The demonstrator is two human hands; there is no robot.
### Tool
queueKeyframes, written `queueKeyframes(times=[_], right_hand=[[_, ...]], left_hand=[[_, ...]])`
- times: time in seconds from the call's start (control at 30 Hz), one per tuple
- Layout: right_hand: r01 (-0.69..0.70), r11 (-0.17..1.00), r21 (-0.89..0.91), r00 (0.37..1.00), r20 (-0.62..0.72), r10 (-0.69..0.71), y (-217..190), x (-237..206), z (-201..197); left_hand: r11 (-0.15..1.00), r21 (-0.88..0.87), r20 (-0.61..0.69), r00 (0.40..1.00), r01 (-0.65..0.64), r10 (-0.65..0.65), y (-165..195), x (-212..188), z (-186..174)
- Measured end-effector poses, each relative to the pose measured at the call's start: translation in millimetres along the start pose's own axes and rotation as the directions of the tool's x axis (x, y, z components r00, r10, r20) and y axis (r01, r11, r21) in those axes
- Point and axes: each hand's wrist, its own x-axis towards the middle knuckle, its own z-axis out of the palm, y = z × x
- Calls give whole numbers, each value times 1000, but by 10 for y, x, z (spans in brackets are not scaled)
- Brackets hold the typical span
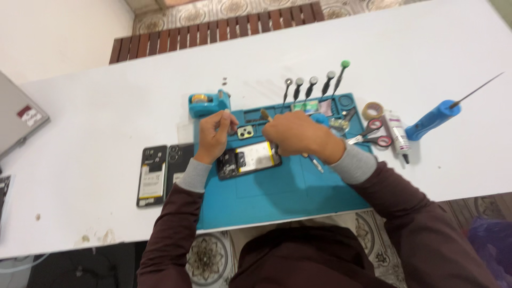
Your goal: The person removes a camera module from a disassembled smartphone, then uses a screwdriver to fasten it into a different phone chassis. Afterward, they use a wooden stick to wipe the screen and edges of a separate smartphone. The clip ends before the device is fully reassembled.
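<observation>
An opened smartphone (248, 159) with its yellow battery exposed lies on a blue repair mat (277, 194). My left hand (214, 134) hovers at the phone's upper left corner, fingers pinched on something too small to make out. My right hand (297, 134) is closed around a thin tool (264, 114) with a wooden handle, over the phone's right end. A pale yellow camera cover piece (245, 132) sits on the mat between my hands.
Two more opened phones (160, 173) lie left of the mat. Several screwdrivers (312, 87) line the mat's far edge. A tape dispenser (205, 103), red-handled scissors (373, 134), a tape roll (372, 110), a glue bottle (397, 136) and a blue tool (434, 119) lie around. A laptop (18, 114) sits far left.
</observation>
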Motion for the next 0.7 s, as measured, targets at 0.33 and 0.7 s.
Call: queueKeyframes(times=[0.33, 0.7], right_hand=[[-37, 998, -48, 997, -75, 34, 26, 18, 91], [-147, 988, -51, 989, -31, 146, -15, 1, 122]], left_hand=[[972, 143, 61, 982, -187, 180, 57, 160, 263], [952, 221, 180, 968, -210, 172, -52, 27, 321]])
